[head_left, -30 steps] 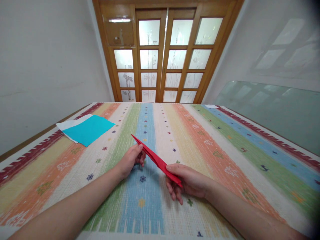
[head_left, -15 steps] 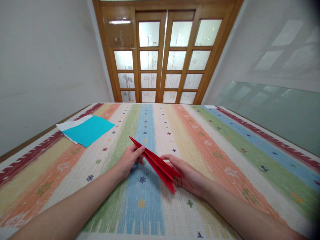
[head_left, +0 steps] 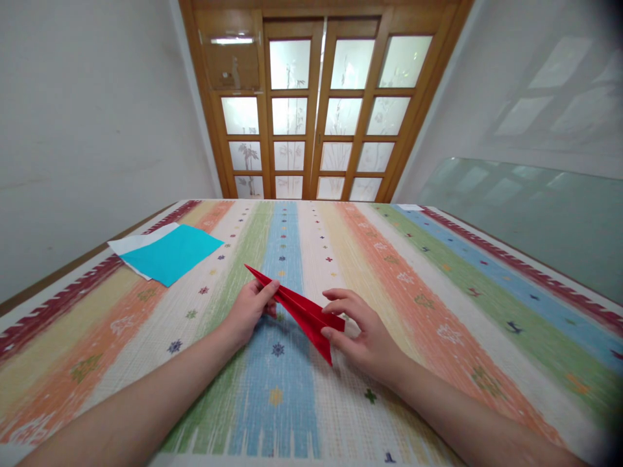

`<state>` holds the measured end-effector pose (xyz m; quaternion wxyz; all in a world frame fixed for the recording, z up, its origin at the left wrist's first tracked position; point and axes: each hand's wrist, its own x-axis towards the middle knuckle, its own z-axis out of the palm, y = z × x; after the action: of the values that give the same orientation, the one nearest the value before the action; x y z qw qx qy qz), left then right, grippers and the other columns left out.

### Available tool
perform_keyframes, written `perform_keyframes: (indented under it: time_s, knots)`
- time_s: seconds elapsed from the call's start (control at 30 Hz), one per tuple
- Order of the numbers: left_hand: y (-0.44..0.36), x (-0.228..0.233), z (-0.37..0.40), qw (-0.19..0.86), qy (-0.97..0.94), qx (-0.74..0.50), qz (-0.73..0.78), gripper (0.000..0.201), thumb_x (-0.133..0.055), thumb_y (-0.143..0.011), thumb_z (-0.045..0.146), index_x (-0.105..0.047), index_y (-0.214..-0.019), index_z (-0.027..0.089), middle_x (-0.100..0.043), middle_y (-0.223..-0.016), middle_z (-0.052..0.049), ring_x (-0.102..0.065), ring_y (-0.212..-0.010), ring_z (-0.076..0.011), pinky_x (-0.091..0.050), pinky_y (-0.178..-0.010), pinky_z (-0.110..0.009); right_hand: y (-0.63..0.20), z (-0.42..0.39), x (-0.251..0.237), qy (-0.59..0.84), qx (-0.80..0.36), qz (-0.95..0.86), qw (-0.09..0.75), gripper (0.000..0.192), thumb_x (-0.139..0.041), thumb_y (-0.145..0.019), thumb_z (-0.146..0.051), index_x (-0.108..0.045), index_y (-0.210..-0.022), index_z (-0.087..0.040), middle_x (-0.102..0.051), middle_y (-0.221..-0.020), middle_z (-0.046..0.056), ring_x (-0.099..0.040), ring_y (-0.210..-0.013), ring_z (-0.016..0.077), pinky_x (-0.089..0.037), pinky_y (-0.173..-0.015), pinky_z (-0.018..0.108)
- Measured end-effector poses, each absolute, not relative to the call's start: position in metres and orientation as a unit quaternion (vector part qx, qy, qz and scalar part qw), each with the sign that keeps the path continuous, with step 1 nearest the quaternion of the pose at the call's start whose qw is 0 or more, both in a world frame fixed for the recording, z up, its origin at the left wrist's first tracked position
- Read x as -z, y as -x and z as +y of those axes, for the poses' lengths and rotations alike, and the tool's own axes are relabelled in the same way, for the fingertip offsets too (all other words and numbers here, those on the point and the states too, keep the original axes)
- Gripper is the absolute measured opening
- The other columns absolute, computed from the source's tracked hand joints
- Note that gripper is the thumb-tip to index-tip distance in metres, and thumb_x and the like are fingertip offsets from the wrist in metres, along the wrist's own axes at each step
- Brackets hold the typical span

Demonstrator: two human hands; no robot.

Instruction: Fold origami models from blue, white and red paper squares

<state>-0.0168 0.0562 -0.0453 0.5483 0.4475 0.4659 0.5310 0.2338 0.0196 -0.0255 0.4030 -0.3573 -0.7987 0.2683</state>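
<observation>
A red folded paper plane (head_left: 302, 311) is held above the striped tablecloth, its narrow nose pointing to the far left and its wide tail toward my right side. My left hand (head_left: 253, 307) pinches it near the nose, thumb on top and the other fingers curled beneath. At the tail end, my right hand (head_left: 363, 334) has its fingers apart, with the thumb by the plane's tail edge and the index finger raised over it. Whether the right fingers behind the tail touch the paper is hard to make out.
Blue paper (head_left: 178, 254) lies over white paper (head_left: 134, 241) on the left of the striped tablecloth (head_left: 277, 421). Beyond the table's far edge stands a wooden door (head_left: 318, 110) with glass panes. A pale glass panel (head_left: 525, 207) leans by the right wall.
My right hand has loosened from under the tail, its thumb now in front and its fingers spread. The paper plane has shifted slightly left and up with my left hand.
</observation>
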Motion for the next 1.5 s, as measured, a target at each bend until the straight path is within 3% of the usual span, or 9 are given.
perform_keyframes:
  time_s: [0.17, 0.27, 0.43, 0.6, 0.77, 0.87, 0.97, 1.13, 1.5]
  knots:
    - [0.017, 0.047, 0.057, 0.555, -0.453, -0.536, 0.446, 0.047, -0.077, -0.075, 0.058, -0.058, -0.079, 0.015, -0.056, -0.058, 0.002, -0.05, -0.049, -0.0117, -0.045, -0.05, -0.025, -0.232, 0.023, 0.026, 0.385, -0.217, -0.824, 0.354, 0.014, -0.067, -0.088, -0.023, -0.071, -0.102, -0.022, -0.06, -0.128, 0.014, -0.056, -0.122, 0.0279, -0.045, -0.101, 0.048]
    - [0.018, 0.049, 0.057, 0.564, -0.471, -0.529, 0.425, 0.045, -0.076, -0.077, 0.056, -0.058, -0.078, 0.015, -0.056, -0.058, 0.001, -0.051, -0.05, -0.0123, -0.046, -0.051, -0.025, -0.233, 0.028, 0.031, 0.402, -0.188, -0.821, 0.358, 0.019, -0.066, -0.088, -0.02, -0.073, -0.105, -0.023, -0.062, -0.126, 0.013, -0.056, -0.121, 0.0279, -0.044, -0.102, 0.048]
    - [0.018, 0.047, 0.054, 0.579, -0.511, -0.496, 0.398, 0.038, -0.075, -0.08, 0.05, -0.06, -0.085, 0.015, -0.058, -0.06, 0.002, -0.054, -0.053, -0.0124, -0.047, -0.054, -0.025, -0.241, 0.036, 0.033, 0.421, -0.118, -0.812, 0.386, 0.019, -0.06, -0.091, -0.016, -0.077, -0.096, -0.025, -0.063, -0.125, 0.012, -0.055, -0.121, 0.0296, -0.043, -0.102, 0.052]
    - [0.019, 0.037, 0.055, 0.511, -0.507, -0.541, 0.435, 0.046, -0.08, -0.076, 0.041, -0.059, -0.109, 0.016, -0.066, -0.084, -0.003, -0.062, -0.072, -0.0153, -0.053, -0.059, -0.025, -0.249, 0.044, 0.03, 0.426, -0.085, -0.802, 0.41, 0.017, -0.06, -0.092, -0.019, -0.076, -0.095, -0.025, -0.063, -0.126, 0.011, -0.055, -0.122, 0.0295, -0.043, -0.103, 0.051]
    - [0.025, 0.036, 0.063, 0.459, -0.512, -0.583, 0.433, 0.058, -0.081, -0.073, 0.031, -0.052, -0.121, 0.019, -0.069, -0.099, -0.006, -0.066, -0.081, -0.0161, -0.055, -0.067, -0.026, -0.255, 0.055, 0.032, 0.43, -0.135, -0.783, 0.429, 0.015, -0.061, -0.091, -0.022, -0.075, -0.092, -0.025, -0.062, -0.127, 0.011, -0.056, -0.123, 0.028, -0.042, -0.106, 0.049]
    - [0.028, 0.037, 0.064, 0.465, -0.524, -0.566, 0.435, 0.053, -0.081, -0.072, 0.031, -0.055, -0.117, 0.019, -0.07, -0.096, -0.004, -0.067, -0.076, -0.0163, -0.055, -0.064, -0.027, -0.257, 0.062, 0.035, 0.438, -0.206, -0.749, 0.452, 0.012, -0.063, -0.089, -0.026, -0.076, -0.09, -0.025, -0.062, -0.127, 0.01, -0.057, -0.121, 0.0266, -0.044, -0.104, 0.046]
    - [0.028, 0.037, 0.062, 0.461, -0.543, -0.54, 0.448, 0.037, -0.079, -0.073, 0.03, -0.063, -0.104, 0.017, -0.071, -0.087, -0.004, -0.067, -0.074, -0.0169, -0.053, -0.063, -0.026, -0.257, 0.066, 0.037, 0.44, -0.292, -0.707, 0.471, 0.012, -0.064, -0.087, -0.031, -0.075, -0.087, -0.024, -0.062, -0.124, 0.01, -0.061, -0.115, 0.0252, -0.051, -0.092, 0.04]
    - [0.028, 0.039, 0.063, 0.46, -0.577, -0.5, 0.454, 0.014, -0.071, -0.075, 0.025, -0.07, -0.085, 0.015, -0.07, -0.074, -0.004, -0.064, -0.069, -0.0157, -0.051, -0.063, -0.026, -0.259, 0.071, 0.041, 0.457, -0.367, -0.647, 0.488, 0.013, -0.068, -0.083, -0.034, -0.073, -0.088, -0.023, -0.069, -0.1, 0.007, -0.066, -0.092, 0.0217, -0.052, -0.079, 0.034]
    - [0.03, 0.042, 0.066, 0.458, -0.576, -0.487, 0.471, 0.017, -0.073, -0.071, 0.028, -0.069, -0.084, 0.016, -0.066, -0.069, -0.001, -0.058, -0.058, -0.0129, -0.047, -0.057, -0.025, -0.261, 0.071, 0.045, 0.478, -0.364, -0.638, 0.482, 0.013, -0.066, -0.079, -0.03, -0.071, -0.088, -0.021, -0.071, -0.087, 0.005, -0.065, -0.077, 0.0198, -0.049, -0.068, 0.032]
